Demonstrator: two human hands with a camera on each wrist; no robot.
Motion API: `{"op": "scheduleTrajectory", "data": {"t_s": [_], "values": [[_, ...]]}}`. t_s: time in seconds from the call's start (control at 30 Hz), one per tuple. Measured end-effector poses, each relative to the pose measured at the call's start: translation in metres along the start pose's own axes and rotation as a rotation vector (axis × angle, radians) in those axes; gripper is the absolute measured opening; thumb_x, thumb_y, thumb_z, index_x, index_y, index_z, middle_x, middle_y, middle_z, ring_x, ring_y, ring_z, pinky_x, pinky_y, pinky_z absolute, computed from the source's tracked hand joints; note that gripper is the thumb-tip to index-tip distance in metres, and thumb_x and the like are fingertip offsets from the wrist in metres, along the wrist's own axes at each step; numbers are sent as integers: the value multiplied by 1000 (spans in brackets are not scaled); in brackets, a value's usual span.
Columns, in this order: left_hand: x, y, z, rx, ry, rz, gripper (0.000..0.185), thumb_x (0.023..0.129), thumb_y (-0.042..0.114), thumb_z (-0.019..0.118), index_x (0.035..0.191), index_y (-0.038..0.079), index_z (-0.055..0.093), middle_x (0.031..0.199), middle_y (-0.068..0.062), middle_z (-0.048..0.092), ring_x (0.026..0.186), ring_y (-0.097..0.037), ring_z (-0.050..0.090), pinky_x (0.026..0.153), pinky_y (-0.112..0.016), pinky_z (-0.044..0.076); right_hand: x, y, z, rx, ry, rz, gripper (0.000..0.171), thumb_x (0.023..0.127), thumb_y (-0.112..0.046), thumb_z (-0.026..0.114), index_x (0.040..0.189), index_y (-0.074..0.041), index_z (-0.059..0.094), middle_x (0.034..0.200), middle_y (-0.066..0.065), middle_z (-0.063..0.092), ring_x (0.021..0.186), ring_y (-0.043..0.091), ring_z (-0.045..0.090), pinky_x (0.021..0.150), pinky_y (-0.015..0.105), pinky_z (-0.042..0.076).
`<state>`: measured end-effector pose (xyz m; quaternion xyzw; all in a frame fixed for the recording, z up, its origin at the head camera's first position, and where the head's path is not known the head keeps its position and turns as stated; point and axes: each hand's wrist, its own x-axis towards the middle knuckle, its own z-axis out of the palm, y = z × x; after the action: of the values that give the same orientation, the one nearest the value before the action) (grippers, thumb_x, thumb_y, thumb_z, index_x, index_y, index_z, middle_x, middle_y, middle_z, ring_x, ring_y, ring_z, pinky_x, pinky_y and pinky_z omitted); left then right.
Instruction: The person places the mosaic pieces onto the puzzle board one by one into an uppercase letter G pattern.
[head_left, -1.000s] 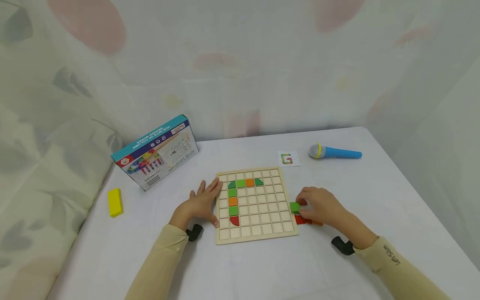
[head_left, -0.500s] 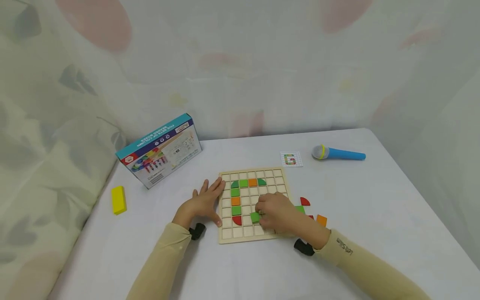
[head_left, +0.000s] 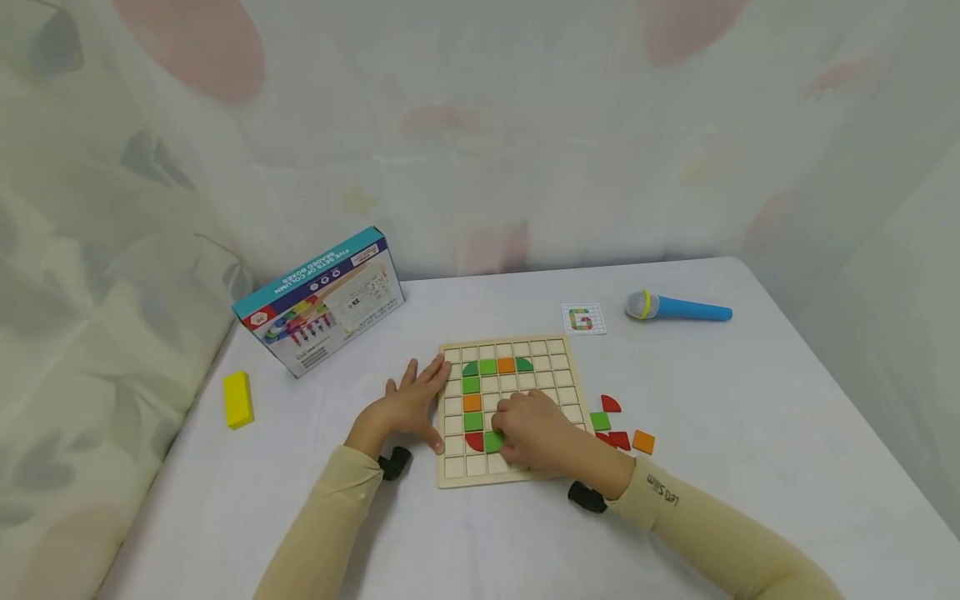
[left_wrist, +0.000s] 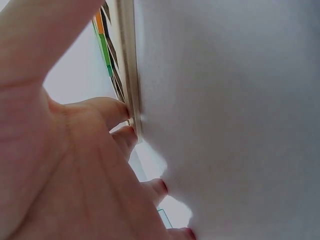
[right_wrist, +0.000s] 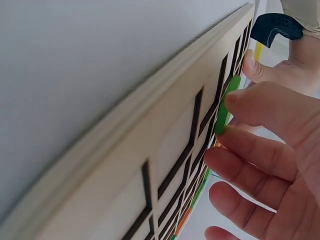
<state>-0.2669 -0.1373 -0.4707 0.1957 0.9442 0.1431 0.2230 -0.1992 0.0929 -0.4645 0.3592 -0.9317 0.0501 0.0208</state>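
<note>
A wooden grid board (head_left: 517, 477) lies on the table, with green, orange and red tiles set in its cells in a bent line. My left hand (head_left: 397, 414) is spread against the board's left edge, fingertips and thumb right at the rim. With thumb and forefinger my right hand (head_left: 536, 433) pinches a green square tile (right_wrist: 228, 106) by its edges. In the head view that tile overlaps the cell just right of the red quarter-round tile (head_left: 474, 442). The other fingers of the right hand are loosely bent over the board.
Right of the board lie loose tiles: a red quarter-round (head_left: 611, 404), a green square (head_left: 600, 421), an orange square (head_left: 643, 442) and red ones. Behind are a small pattern card (head_left: 583, 319) and a toy microphone (head_left: 678, 307). At left stand a cardboard box (head_left: 322, 304) and yellow block (head_left: 238, 400).
My right hand has carried the green tile from the loose tiles leftward over the board, to beside the red quarter-round. The left hand has stayed at the board's edge.
</note>
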Motion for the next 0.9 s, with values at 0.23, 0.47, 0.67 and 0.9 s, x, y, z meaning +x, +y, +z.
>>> {"op": "scheduleTrajectory", "data": {"t_s": [0.23, 0.47, 0.67, 0.9], "values": [[-1, 1, 0, 7, 4, -2, 135, 46, 42, 88, 150, 22, 5, 155, 3, -10, 138, -37, -14, 100, -69, -3, -2, -1, -1, -22, 20, 25, 3, 74, -20, 65, 76, -20, 63, 71, -11, 47, 67, 11, 44, 63, 31, 40], [-2, 2, -1, 1, 4, -4, 134, 47, 41, 88, 150, 21, 5, 155, 3, -10, 138, -37, -14, 101, -69, -3, -3, -2, -3, -20, 18, 41, 3, 73, -20, 65, 75, -20, 63, 70, -11, 47, 67, 11, 43, 62, 31, 39], [0, 3, 0, 4, 5, -6, 134, 46, 41, 89, 150, 21, 6, 155, 3, -10, 138, -38, -14, 100, -69, -3, -7, 2, -4, 2, 31, 49, 6, 74, -22, 65, 80, -20, 66, 75, -10, 52, 70, 12, 49, 64, 32, 41], [-2, 3, -1, 11, 5, -9, 134, 47, 41, 88, 150, 21, 5, 155, 2, -9, 138, -38, -13, 100, -69, -2, -31, 30, -15, 114, 124, 155, 23, 74, -25, 74, 95, -16, 70, 89, -6, 63, 81, 14, 58, 66, 31, 45]]}}
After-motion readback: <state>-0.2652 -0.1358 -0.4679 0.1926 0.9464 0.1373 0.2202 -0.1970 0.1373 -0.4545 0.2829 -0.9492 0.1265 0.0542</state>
